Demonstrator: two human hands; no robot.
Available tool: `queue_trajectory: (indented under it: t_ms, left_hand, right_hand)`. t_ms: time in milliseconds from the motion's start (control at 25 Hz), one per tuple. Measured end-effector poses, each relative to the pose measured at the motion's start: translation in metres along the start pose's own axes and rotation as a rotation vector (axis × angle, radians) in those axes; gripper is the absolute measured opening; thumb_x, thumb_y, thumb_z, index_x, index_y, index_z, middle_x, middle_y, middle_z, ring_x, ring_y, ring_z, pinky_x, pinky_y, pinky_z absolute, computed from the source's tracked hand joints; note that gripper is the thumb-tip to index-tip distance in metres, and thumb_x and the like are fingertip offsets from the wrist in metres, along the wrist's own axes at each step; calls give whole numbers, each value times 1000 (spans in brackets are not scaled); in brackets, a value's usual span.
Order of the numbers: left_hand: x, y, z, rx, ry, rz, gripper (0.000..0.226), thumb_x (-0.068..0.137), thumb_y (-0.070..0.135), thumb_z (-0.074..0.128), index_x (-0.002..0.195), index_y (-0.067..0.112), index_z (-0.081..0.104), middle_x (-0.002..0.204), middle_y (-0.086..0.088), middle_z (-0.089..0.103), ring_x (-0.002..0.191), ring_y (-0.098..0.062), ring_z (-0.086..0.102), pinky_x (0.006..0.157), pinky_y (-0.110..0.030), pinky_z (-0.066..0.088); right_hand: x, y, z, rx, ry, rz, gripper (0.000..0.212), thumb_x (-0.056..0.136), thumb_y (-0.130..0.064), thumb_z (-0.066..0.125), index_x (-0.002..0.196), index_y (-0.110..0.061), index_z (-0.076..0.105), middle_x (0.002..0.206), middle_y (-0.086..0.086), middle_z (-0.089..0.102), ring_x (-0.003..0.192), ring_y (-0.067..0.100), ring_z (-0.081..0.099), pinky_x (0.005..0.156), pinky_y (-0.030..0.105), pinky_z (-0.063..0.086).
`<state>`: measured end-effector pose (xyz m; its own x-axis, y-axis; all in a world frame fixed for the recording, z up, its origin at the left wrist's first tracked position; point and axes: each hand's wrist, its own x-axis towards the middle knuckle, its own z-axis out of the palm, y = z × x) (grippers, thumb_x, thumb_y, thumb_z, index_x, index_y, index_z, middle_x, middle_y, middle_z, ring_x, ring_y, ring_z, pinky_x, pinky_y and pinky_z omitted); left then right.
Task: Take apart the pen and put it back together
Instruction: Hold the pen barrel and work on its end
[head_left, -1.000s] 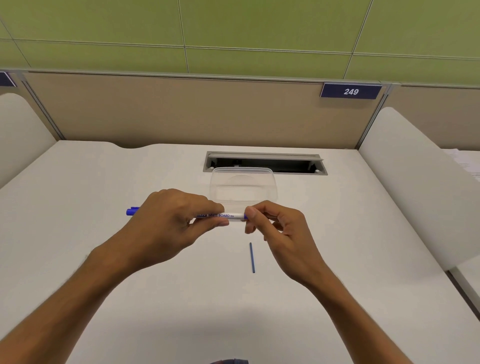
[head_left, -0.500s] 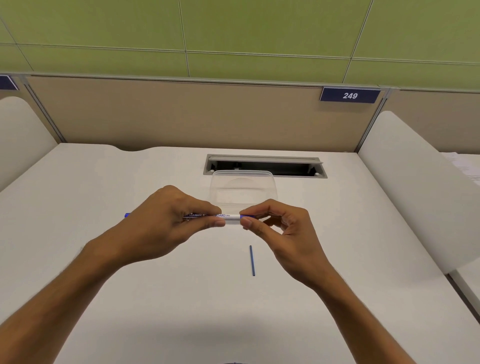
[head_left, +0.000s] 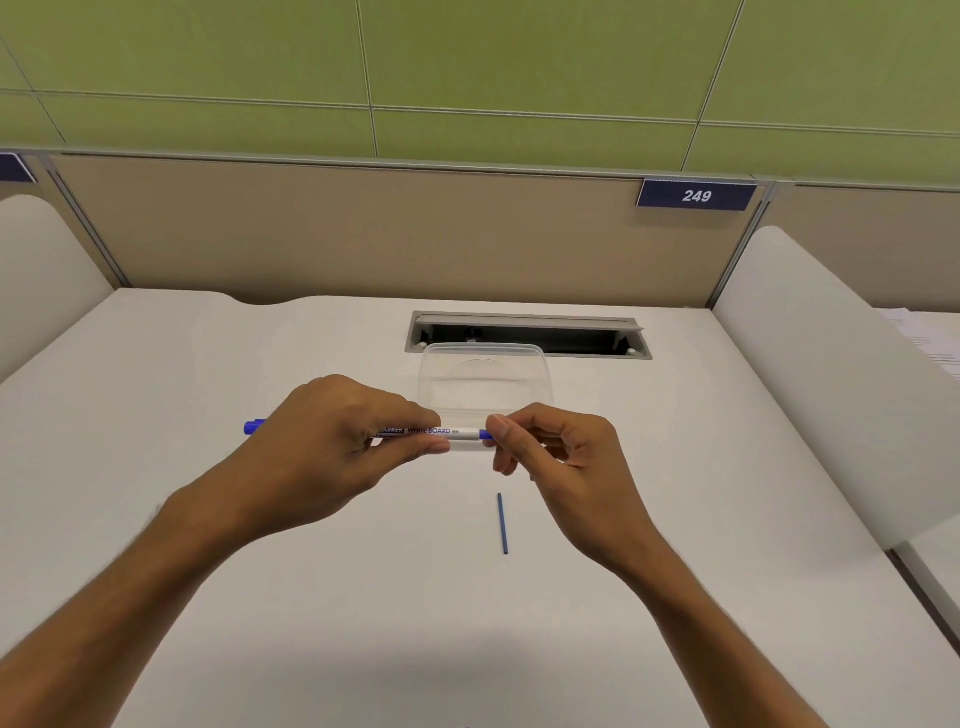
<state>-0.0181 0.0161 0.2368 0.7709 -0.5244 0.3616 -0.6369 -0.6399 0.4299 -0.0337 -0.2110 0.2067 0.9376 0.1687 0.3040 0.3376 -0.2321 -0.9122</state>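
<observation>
Nearest the front edge of the tabletop (head_left: 156, 364), two bare forearms reach in from the corners. A thin dark blue rod (head_left: 502, 523) lies flat on the tabletop toward the middle, just below the right hand (head_left: 566, 462) and apart from it. Above the surface, both hands hold the white-board pen (head_left: 441, 432) level, lengthwise left to right. The left hand (head_left: 332, 441) wraps the pen's barrel, its fingers pinching it, with the blue end poking out past the knuckles. The right hand's fingers pinch the pen's other blue end. Just beyond the hands sits a clear plastic container (head_left: 485, 382), and behind it, near the far edge, an open cable slot (head_left: 527, 335). A numbered plate (head_left: 696, 195) reading 249 hangs on the partition.
</observation>
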Motion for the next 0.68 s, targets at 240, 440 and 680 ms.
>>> queue_trajectory:
  t_ms: [240, 440, 680]
  left_hand:
    - [-1, -2, 1, -57, 6, -19, 33, 90, 52, 51, 96, 29, 74, 62, 5, 65, 51, -16, 49, 47, -38, 44]
    - [-1, -1, 3, -85, 12, -22, 28, 90, 49, 54, 94, 29, 73, 61, 4, 61, 51, -17, 47, 46, -38, 42]
    - [-2, 0, 4, -81, 20, -16, 28, 91, 48, 54, 92, 29, 73, 61, 3, 61, 51, -18, 47, 48, -37, 41]
  right_hand:
    - [-2, 4, -5, 30, 21, -27, 6, 86, -17, 73, 88, -22, 76, 84, -13, 75, 84, 8, 70, 70, 23, 54]
    - [-3, 3, -5, 41, 20, -61, 17, 83, -13, 77, 97, -22, 73, 92, -10, 75, 92, 11, 70, 71, 18, 53]
    - [-1, 2, -3, 14, 84, -6, 20, 86, -45, 65, 84, -26, 73, 75, -10, 73, 77, 8, 69, 69, 17, 52]
